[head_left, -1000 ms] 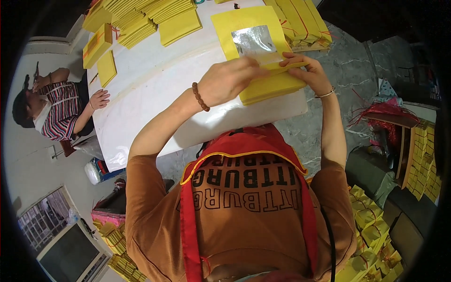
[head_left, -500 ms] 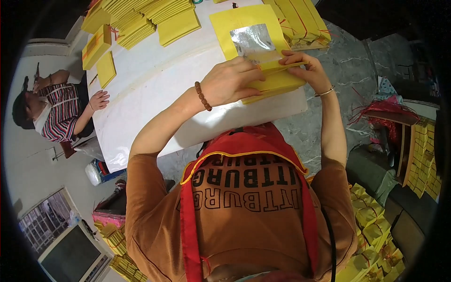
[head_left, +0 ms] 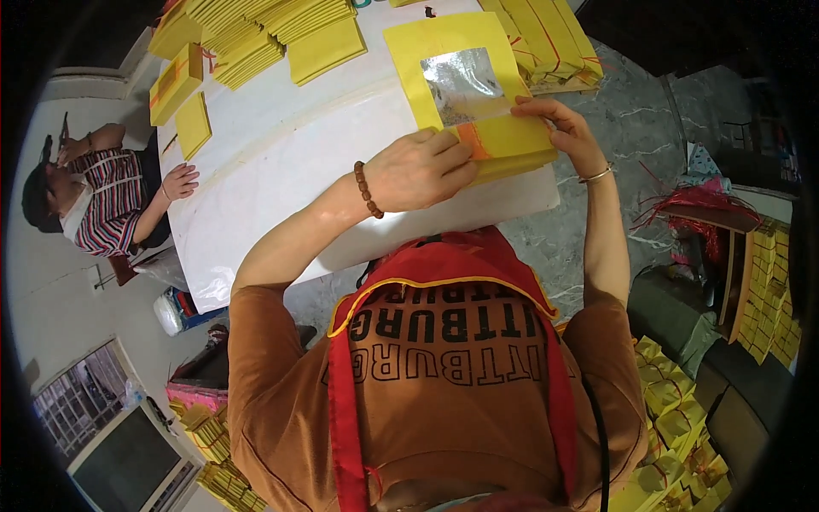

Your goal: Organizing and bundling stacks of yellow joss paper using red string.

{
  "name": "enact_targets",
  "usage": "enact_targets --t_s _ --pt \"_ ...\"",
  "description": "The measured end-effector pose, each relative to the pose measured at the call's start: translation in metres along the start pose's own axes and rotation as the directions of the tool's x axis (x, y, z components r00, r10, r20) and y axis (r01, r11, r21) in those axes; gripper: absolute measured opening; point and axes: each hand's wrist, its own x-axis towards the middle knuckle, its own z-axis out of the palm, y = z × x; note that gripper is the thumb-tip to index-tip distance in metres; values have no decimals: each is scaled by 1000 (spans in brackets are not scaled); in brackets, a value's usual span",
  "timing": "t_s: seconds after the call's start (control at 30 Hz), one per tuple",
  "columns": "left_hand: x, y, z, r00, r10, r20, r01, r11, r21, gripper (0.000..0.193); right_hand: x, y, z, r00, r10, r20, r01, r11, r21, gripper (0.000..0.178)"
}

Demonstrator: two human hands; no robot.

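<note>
A yellow paper sheet [head_left: 408,38] with a silver foil square [head_left: 465,75] lies at the table's right end. Its near part is folded over into a flat yellow band with an orange patch [head_left: 478,141], on top of a stack of yellow paper [head_left: 512,168]. My left hand [head_left: 424,171] is closed at the band's left end, knuckles up and fingers curled against the paper; its fingertips are partly hidden. At the right edge, my right hand [head_left: 573,136] holds the fold's corner, with the index finger on the sheet and the thumb at the edge.
Yellow paper stacks [head_left: 324,51] cover the white table's [head_left: 281,179] far side, and red-tied bundles [head_left: 550,43] stand at the right. Another person in a striped shirt [head_left: 115,200] rests a hand on the left edge. Yellow bundles [head_left: 670,410] lie at the lower right.
The raised near flap of the sheet now lies flat, showing the orange patch. My left hand has drawn slightly back toward me and curled. My right hand stays at the right edge.
</note>
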Motion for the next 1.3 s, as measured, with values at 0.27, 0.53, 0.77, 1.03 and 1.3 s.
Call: enact_targets --t_s 0.27,0.53,0.77,1.03,1.3 --pt "-7 -7 -1 996 -69 -49 60 986 -155 22 0 2 0 999 -37 -33 38 999 28 43" --pt "-10 -13 0 998 -47 -29 43 992 -118 23 0 -1 0 998 -2 -65 3 1000 6 43" --pt "-7 -14 -1 951 -301 -68 263 905 -334 18 0 5 -1 995 -88 -40 91 993 81 38" --pt "-12 -23 6 924 -382 -16 329 815 -477 28 9 19 2 982 -165 -91 140 963 -229 25" --pt "-22 -38 28 951 -286 -117 271 954 -125 42 16 16 1 980 -194 -41 173 939 -298 29"
